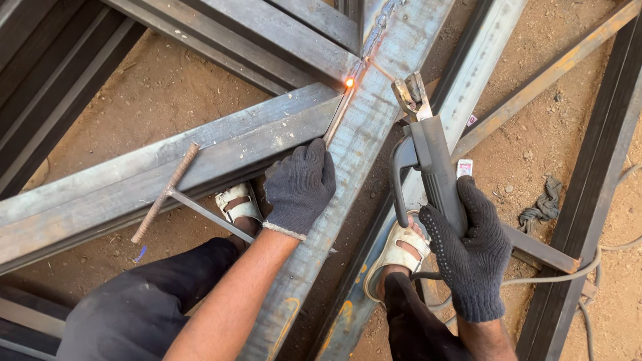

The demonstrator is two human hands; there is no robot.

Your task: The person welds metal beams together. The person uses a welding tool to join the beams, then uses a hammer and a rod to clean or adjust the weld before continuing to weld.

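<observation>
My right hand (468, 251), in a dark knit glove, grips a grey electrode holder (431, 167). Its thin welding rod (380, 71) reaches up-left to a glowing orange spot (348, 82) at the joint where steel beams meet. My left hand (299, 187), gloved too, lies flat with fingers spread on the long diagonal steel beam (364, 134), just below the joint. A second steel beam (167, 167) runs in from the left to that joint.
A rusty chipping hammer (167, 194) rests on the left beam. My sandalled feet (237, 204) stand on sandy ground between more steel sections. A grey cable (602, 257) trails right; a rag (542, 204) lies on the dirt.
</observation>
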